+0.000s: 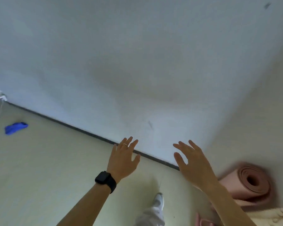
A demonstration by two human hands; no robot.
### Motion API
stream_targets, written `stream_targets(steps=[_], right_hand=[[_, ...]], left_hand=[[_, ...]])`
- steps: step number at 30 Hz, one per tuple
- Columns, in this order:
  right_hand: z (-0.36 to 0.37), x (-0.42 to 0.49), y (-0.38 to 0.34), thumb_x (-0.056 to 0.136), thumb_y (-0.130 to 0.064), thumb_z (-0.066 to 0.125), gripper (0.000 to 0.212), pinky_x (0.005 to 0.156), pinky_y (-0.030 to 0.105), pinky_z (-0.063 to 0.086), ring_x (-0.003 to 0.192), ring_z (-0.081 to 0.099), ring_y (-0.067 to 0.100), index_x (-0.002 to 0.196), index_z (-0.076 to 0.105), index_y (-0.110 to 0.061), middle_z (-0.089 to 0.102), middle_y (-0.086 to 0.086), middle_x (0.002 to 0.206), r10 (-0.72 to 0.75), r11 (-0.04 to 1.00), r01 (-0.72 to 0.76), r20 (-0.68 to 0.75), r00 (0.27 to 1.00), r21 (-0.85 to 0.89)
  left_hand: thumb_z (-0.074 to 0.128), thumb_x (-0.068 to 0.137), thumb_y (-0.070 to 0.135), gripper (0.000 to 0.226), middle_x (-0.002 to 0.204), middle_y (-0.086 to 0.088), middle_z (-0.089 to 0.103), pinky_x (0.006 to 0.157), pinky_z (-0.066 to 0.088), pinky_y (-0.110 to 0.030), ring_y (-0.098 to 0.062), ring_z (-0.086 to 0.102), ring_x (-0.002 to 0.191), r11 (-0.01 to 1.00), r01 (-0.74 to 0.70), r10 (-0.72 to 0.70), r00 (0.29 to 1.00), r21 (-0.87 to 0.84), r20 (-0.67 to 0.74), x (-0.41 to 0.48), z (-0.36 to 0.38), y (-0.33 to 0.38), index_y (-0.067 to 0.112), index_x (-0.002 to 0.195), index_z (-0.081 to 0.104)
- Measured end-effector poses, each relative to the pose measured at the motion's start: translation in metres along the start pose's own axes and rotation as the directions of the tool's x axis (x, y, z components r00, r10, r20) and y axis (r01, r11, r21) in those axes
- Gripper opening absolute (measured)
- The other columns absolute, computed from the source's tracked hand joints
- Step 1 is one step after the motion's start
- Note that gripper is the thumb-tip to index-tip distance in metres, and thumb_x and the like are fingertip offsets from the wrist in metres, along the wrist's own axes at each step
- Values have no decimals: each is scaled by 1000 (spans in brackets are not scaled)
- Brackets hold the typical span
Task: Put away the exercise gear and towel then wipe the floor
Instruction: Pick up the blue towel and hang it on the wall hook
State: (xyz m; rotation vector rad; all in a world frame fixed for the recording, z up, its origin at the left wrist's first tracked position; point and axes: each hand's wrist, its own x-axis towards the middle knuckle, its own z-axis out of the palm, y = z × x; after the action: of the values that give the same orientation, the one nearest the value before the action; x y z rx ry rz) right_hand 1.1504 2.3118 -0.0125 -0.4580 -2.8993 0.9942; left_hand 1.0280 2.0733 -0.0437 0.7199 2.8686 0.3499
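- The left hand (123,160) and right hand (193,163) reach forward with fingers spread wide, holding nothing. Whether they touch the wall (137,62) ahead cannot be told.
- A rolled pink mat (252,181) lies just right of the right hand, its near edge hidden by the forearm.
- A blurred blue cloth (15,127) lies on the floor (47,168), well left of the left hand.
- Cream fabric (278,216) below the mat is cut off by the frame edge.

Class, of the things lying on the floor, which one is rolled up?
The pink mat at the far right, coiled so that its spiral end shows; the blue cloth at the left lies crumpled, not rolled.
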Motion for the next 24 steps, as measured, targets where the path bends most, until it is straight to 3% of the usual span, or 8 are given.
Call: stream_targets(steps=[6,11,19,24], right_hand=[[57,-12,-130,100,-51,40,41,118,29,26,148,4,-3,141,44,-47,36,-29,151,-330,944,324,150,932,63],[94,-30,-241,101,-47,40,41,120,30,23,150,8,3,141,46,-43,39,-22,151,-561,826,558,218,798,81],[170,-79,-408,101,-49,37,44,121,31,19,150,7,6,145,41,-42,36,-19,155,-735,650,757,307,605,64],[244,-116,-502,100,-51,37,45,121,33,23,150,11,4,144,41,-45,38,-20,153,-760,618,784,293,579,52]], left_hand=[[16,85,64,74,162,8,22,120,11,-46,-15,12,151,942,333,-334,921,-42,-202,-125,-62,-101,35,152,29],[38,97,53,59,162,8,22,121,11,-46,-14,10,151,841,530,-533,778,-108,-334,-214,-109,-175,36,152,28],[41,98,50,57,161,11,21,122,8,-44,-12,8,151,716,669,-670,583,-196,-459,-359,-177,-300,38,152,26],[42,97,50,58,160,13,24,122,9,-44,-10,7,150,684,698,-692,527,-212,-494,-452,-204,-400,38,151,27]])
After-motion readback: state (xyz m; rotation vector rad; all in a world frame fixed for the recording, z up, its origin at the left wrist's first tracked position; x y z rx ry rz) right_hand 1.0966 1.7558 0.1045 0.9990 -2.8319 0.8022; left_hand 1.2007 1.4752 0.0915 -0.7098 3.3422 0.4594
